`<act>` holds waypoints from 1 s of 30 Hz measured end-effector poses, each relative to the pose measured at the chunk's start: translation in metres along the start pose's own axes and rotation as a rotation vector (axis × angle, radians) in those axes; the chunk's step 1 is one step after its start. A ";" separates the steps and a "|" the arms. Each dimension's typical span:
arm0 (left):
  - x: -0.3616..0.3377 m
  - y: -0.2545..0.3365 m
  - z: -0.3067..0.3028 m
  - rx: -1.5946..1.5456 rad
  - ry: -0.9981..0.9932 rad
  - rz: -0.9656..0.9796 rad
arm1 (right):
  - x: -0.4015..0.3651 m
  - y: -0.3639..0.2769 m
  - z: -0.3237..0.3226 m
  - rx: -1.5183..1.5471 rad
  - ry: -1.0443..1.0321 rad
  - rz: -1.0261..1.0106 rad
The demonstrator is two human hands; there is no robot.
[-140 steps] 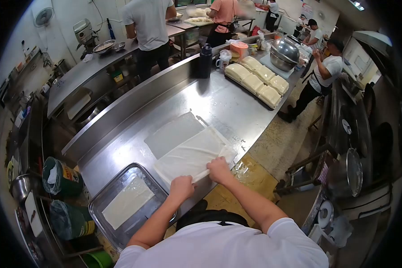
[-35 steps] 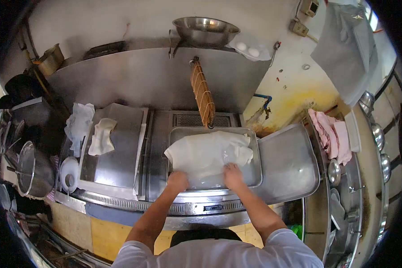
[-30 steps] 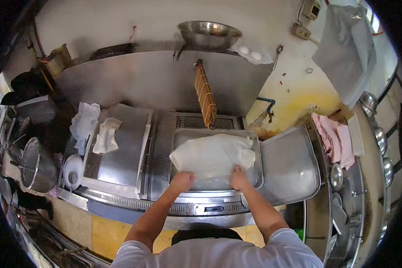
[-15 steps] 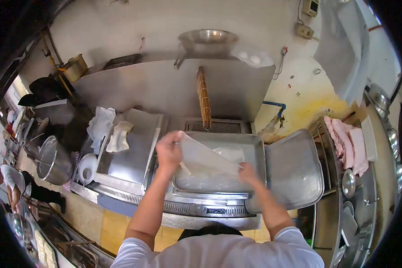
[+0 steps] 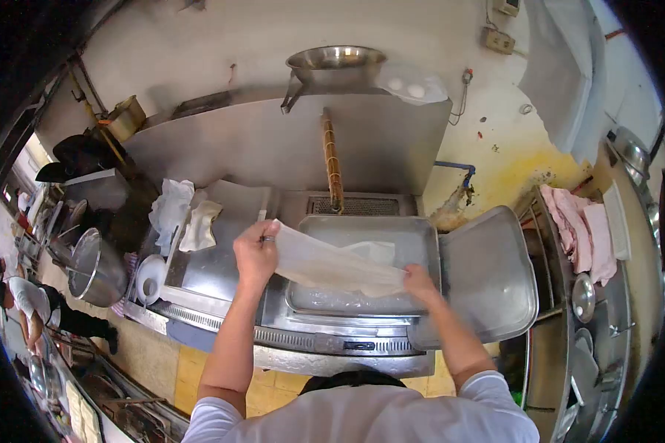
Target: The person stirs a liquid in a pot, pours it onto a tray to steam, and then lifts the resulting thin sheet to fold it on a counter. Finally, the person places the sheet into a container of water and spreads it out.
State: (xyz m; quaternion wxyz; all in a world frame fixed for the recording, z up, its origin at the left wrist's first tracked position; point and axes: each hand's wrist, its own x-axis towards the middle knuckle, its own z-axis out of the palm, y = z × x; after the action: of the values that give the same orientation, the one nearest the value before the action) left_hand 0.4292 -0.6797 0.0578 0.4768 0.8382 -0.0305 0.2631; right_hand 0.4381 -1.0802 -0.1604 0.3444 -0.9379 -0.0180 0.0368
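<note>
A thin, off-white cloth (image 5: 340,270) stretches between my two hands above a shallow metal tray (image 5: 428,244). My left hand (image 5: 256,252) pinches its left end, beyond the tray's left side. Its right end is gripped in my right hand (image 5: 419,282), over the tray's right part. The cloth sags a little in the middle and hides some of the tray. Behind it, a white sheet-like piece (image 5: 377,252) lies in the tray, and the tray bottom looks wet.
A second metal tray (image 5: 488,277) leans beside the first on the right. Left are a steel worktop (image 5: 222,266), a folded cloth (image 5: 200,226), a white bowl (image 5: 151,279) and a large pot (image 5: 96,269). Pink towels (image 5: 580,229) hang right. Another person (image 5: 33,303) stands far left.
My left hand has moved left and slightly down, drawing the cloth out wider. My right hand has shifted slightly right. The cloth now spans more flatly over the tray.
</note>
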 end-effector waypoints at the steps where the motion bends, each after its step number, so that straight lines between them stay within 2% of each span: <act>1: -0.005 -0.010 -0.001 0.030 -0.003 -0.033 | 0.005 0.028 0.002 -0.098 0.006 -0.004; 2: -0.013 -0.023 0.014 0.050 -0.039 0.030 | 0.004 0.015 -0.001 -0.096 0.007 -0.052; 4: -0.034 -0.021 0.046 0.162 -0.168 0.115 | 0.000 -0.055 -0.022 -0.095 0.013 -0.146; 6: -0.053 0.005 0.077 0.082 -0.271 0.245 | -0.005 -0.145 -0.015 0.382 0.094 -0.295; 8: -0.048 0.011 0.082 0.044 -0.257 0.298 | -0.027 -0.218 -0.023 0.629 -0.108 -0.127; 9: -0.041 0.014 0.082 0.026 -0.255 0.329 | -0.024 -0.200 -0.011 0.478 -0.103 -0.100; 10: -0.026 0.012 0.057 0.176 -0.257 0.276 | -0.017 -0.161 0.011 0.328 -0.096 -0.069; 11: -0.007 0.002 0.038 0.156 -0.063 0.351 | -0.009 -0.116 0.028 0.171 -0.095 -0.042; 12: 0.005 -0.019 0.021 0.034 0.073 0.259 | 0.001 -0.057 0.033 0.043 -0.096 0.033; 13: 0.013 -0.018 0.000 -0.065 0.094 0.042 | 0.008 -0.009 0.025 -0.082 -0.094 0.107; 14: 0.014 -0.011 -0.014 0.081 0.047 -0.036 | 0.001 0.007 0.006 -0.170 -0.109 0.099; 15: 0.008 -0.021 -0.007 0.065 0.014 -0.024 | -0.009 0.010 -0.010 -0.257 -0.124 0.091; 16: -0.004 -0.039 0.011 0.047 -0.021 -0.012 | -0.012 -0.005 -0.014 -0.161 -0.070 0.004; 17: -0.017 -0.047 0.028 0.026 -0.058 -0.001 | -0.011 -0.035 -0.016 -0.068 -0.015 -0.080; 19: -0.041 -0.032 0.069 0.157 -0.190 0.233 | -0.006 -0.117 -0.015 0.184 0.108 -0.275; 20: -0.045 -0.016 0.082 0.097 -0.249 0.230 | -0.005 -0.160 -0.008 0.345 0.177 -0.384; 22: -0.045 0.019 0.089 -0.021 -0.365 0.224 | -0.007 -0.195 0.011 0.534 0.014 -0.121; 24: -0.018 0.005 0.057 0.146 -0.285 0.239 | -0.002 -0.154 0.030 0.369 0.029 -0.019; 26: 0.011 -0.041 0.025 0.032 0.029 0.307 | 0.005 -0.066 0.044 0.183 0.052 0.056; 27: 0.012 -0.039 0.006 0.108 0.057 0.081 | 0.006 -0.019 0.038 0.089 0.079 0.083; 29: -0.010 -0.079 0.008 0.213 -0.026 -0.112 | -0.013 0.008 0.019 -0.104 0.061 0.076; 30: -0.028 -0.099 0.019 0.218 -0.130 -0.125 | -0.021 -0.001 0.019 -0.207 0.125 -0.014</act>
State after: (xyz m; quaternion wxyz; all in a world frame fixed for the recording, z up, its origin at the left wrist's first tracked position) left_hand 0.4427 -0.6467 -0.0404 0.3954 0.9005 0.0197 0.1797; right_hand 0.4152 -1.0686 -0.1736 0.2466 -0.9687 -0.0067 -0.0263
